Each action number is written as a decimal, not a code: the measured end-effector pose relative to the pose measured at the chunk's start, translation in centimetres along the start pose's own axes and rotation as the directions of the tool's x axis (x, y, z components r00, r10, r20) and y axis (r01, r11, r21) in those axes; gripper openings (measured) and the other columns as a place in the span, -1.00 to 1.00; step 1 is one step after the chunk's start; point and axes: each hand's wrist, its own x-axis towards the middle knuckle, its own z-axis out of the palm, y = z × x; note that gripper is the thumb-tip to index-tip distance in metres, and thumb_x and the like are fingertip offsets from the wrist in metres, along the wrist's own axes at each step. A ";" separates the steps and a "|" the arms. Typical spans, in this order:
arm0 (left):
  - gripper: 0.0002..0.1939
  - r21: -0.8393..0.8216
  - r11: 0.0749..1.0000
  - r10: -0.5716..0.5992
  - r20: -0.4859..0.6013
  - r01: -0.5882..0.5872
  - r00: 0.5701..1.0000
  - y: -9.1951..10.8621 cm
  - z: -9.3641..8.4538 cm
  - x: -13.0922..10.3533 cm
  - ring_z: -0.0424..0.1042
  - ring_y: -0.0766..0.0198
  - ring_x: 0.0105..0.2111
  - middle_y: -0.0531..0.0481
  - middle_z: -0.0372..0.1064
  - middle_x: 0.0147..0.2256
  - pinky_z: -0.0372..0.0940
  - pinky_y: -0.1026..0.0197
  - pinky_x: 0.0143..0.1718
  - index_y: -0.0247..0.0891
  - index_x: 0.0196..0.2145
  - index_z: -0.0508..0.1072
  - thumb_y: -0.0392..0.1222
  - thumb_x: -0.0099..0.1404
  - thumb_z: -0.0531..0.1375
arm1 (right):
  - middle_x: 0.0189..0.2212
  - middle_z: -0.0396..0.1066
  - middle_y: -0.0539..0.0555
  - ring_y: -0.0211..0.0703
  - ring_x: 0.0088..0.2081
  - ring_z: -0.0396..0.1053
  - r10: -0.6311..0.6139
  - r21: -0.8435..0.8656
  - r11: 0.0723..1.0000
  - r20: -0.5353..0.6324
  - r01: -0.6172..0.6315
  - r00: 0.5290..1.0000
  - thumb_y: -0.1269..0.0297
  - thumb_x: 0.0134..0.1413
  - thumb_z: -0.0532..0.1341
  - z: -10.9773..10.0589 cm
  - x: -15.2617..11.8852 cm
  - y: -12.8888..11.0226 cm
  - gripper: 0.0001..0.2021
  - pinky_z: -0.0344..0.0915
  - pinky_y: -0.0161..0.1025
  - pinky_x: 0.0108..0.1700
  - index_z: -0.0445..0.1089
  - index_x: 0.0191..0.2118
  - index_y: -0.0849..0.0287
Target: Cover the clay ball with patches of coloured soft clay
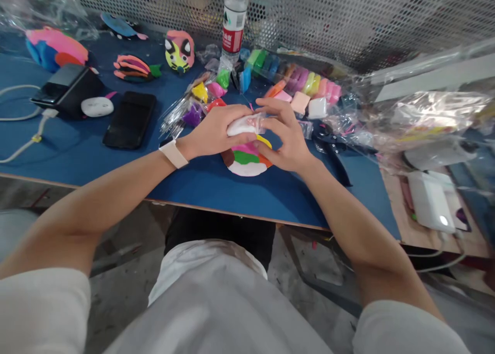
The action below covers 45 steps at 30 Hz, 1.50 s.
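Observation:
My left hand [218, 129] is wrapped round a small plastic packet of white modelling clay [243, 126]. From the other side, the fingers of my right hand [284, 134] pinch the packet's clear end. Just below both hands lies a round piece of clay in several colours [247, 160], with green, white, pink, orange and brown patches; its upper part is hidden by the hands. Close beyond my left hand are a purple clay packet [193, 115] and a red one [216, 104].
Several coloured clay blocks [309, 85] and a water bottle [234, 29] stand at the back. Clay figures, including a cat-like face [180, 52], sit at the back left. A black phone [130, 119] lies left; a white power bank [431, 202] is far right.

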 end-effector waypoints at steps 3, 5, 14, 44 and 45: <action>-0.05 -0.007 1.000 -0.013 -0.008 0.013 1.000 0.0 0.1 -0.1 0.56 0.01 -0.06 -0.07 0.64 -0.09 0.49 -0.11 0.00 -0.06 0.06 0.58 0.89 0.37 0.08 | 0.51 0.42 0.15 0.30 0.43 0.48 0.133 -0.006 0.991 0.037 -0.133 0.990 -0.01 0.26 0.62 -0.3 0.3 -0.6 -0.67 0.57 0.42 0.42 0.58 0.00 -0.15; -0.04 -0.018 1.000 -0.012 -0.009 0.012 1.000 0.0 0.1 -0.1 0.58 -0.01 -0.09 -0.09 0.63 -0.10 0.50 -0.12 -0.01 -0.06 0.04 0.58 0.90 0.34 0.09 | 0.47 0.46 0.13 0.32 0.41 0.50 0.160 0.009 0.987 0.032 -0.160 0.987 -0.03 0.21 0.66 -0.5 0.6 -0.8 -0.65 0.61 0.42 0.37 0.58 -0.04 -0.16; -0.11 0.003 1.000 -0.027 0.008 0.027 1.000 -0.5 0.4 0.3 0.57 -0.06 0.04 -0.06 0.64 -0.18 0.51 -0.13 0.09 0.00 -0.03 0.56 0.87 0.40 0.04 | 0.39 0.52 0.09 0.29 0.39 0.50 0.124 0.020 0.992 0.057 -0.125 0.991 -0.19 0.26 0.60 -0.5 0.6 -0.2 -0.69 0.63 0.34 0.34 0.64 -0.06 -0.23; -0.10 0.037 0.999 0.027 -0.133 -0.022 0.991 -1.8 -0.9 0.2 0.45 -0.05 0.04 -0.06 0.62 -0.11 0.45 -0.26 0.22 0.12 0.09 0.55 0.89 0.36 -0.01 | -0.20 0.64 0.01 -0.05 -0.25 0.60 0.053 0.042 0.998 -0.284 -0.042 0.957 -0.25 0.46 0.42 0.2 0.4 1.4 -0.66 0.67 -0.01 -0.19 0.58 0.01 -0.13; -0.11 0.020 1.000 0.012 -0.147 -0.009 0.989 -1.8 -0.8 0.1 0.44 -0.06 0.05 -0.06 0.62 -0.11 0.44 -0.27 0.23 0.12 0.10 0.55 0.89 0.37 0.00 | -0.18 0.65 0.01 -0.05 -0.24 0.61 0.083 0.065 0.996 -0.295 -0.066 0.952 -0.28 0.43 0.44 0.4 0.3 1.5 -0.62 0.68 -0.01 -0.18 0.58 0.05 -0.14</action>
